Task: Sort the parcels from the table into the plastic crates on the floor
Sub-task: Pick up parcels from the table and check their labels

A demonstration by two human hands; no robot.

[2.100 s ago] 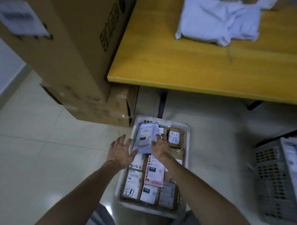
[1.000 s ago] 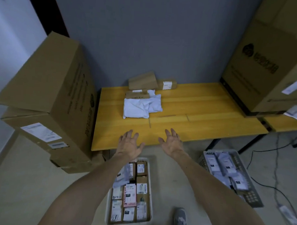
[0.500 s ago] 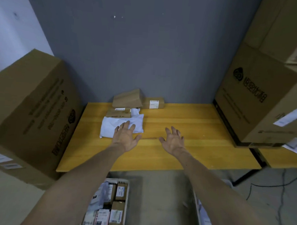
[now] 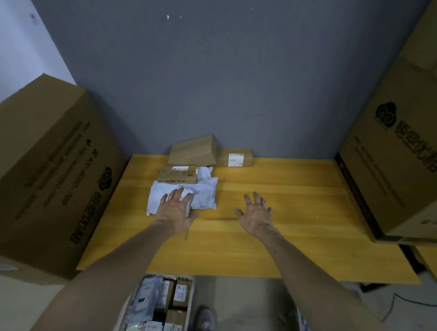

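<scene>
Left hand (image 4: 176,209) is reaching over the near-left part of a crumpled white plastic mailer bag (image 4: 203,193). Its fingers are straight & fanned wide, gripping nothing. Whether the fingertips are touching the bag can't be told. Right hand (image 4: 256,213) is hovering just right of the bag over bare wood, fingers also spread wide, holding nothing.

The bag is lying on the yellow wooden table (image 4: 296,243), in its far-left part. A flat brown cardboard box w/ a white label (image 4: 178,175) is sitting at the bag's far edge, touching it. Behind that, a plain brown cardboard box (image 4: 193,150) is leaning tilted against the grey wall (image 4: 216,77). Just right of it, a small brown box w/ a square white label (image 4: 235,159) is sitting at the wall.

On the floor below the table's near edge, a white plastic crate (image 4: 191,296) is showing btwn the two forearms. It is already packed w/ brown boxes & labelled packets.

A big brown cardboard carton w/ black print (image 4: 49,170) is standing beside the table's left end. A 2nd printed carton (image 4: 400,160) is resting on the table's right end. A grey shoe (image 4: 207,322) is showing just right of the crate, and a black cable (image 4: 396,302) is lying on the floor at far right.
</scene>
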